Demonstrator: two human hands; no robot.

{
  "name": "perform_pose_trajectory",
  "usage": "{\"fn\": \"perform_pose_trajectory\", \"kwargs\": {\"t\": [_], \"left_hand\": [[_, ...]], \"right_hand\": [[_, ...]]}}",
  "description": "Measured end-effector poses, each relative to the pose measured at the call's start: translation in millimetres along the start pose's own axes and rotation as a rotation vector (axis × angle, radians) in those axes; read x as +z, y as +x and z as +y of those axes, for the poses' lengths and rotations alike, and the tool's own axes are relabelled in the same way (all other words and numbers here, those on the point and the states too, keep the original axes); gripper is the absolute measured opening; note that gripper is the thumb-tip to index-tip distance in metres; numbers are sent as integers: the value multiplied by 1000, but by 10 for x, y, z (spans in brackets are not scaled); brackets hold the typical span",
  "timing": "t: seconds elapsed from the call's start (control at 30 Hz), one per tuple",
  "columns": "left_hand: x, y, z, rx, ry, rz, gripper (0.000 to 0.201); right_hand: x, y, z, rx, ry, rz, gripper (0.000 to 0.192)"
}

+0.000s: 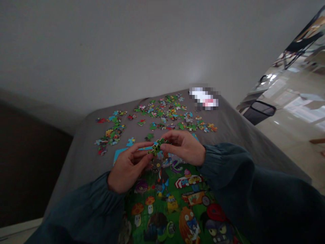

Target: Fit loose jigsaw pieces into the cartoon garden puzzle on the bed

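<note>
My left hand (129, 166) and my right hand (184, 145) meet over the near part of a grey table (81, 159). Between their fingertips they pinch small green puzzle pieces (157, 145), held together just above the surface. Under my wrists lies the assembled part of a colourful cartoon jigsaw puzzle (175, 200), with mushrooms, a zombie face and a cart on green. Both arms wear dark teal sleeves.
Several loose puzzle pieces (167, 113) are scattered across the far half of the table, with a smaller cluster (110, 135) at the left. A pixelated white object (204, 98) lies at the far right corner. A dark bin (259, 112) stands on the glossy floor to the right.
</note>
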State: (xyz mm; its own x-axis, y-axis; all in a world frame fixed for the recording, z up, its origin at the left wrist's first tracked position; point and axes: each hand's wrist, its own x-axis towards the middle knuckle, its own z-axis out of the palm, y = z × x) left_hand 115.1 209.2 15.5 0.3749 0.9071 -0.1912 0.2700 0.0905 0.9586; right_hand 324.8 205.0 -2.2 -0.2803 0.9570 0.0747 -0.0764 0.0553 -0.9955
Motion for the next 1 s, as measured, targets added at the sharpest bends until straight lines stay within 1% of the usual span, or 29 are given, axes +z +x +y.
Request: {"fn": "perform_pose_trajectory", "kwargs": {"t": [0.2,0.33,0.43,0.57,0.63,0.77,0.9,1.0], "left_hand": [[40,-33,67,-16,5,47,57],[48,-40,73,-26,-33,24,51],[53,-36,57,-12,-68,-15,49],[62,-36,39,-12,-114,-45,51],[70,-40,37,-2,-136,-56,46],[92,-54,43,-12,-130,-70,35],[97,-56,42,-37,-136,-90,38],[90,-48,34,-38,-134,-76,39]], "right_hand": [[9,-14,-9,102,-12,18,19],[5,-21,-38,127,-57,21,22],[5,-20,-54,120,-96,40,22],[13,-14,-71,65,-149,102,27],[20,-11,-77,68,-126,106,31],[43,-7,-82,127,20,93,34],[60,-10,-93,189,79,115,34],[59,-14,-101,195,78,116,33]]}}
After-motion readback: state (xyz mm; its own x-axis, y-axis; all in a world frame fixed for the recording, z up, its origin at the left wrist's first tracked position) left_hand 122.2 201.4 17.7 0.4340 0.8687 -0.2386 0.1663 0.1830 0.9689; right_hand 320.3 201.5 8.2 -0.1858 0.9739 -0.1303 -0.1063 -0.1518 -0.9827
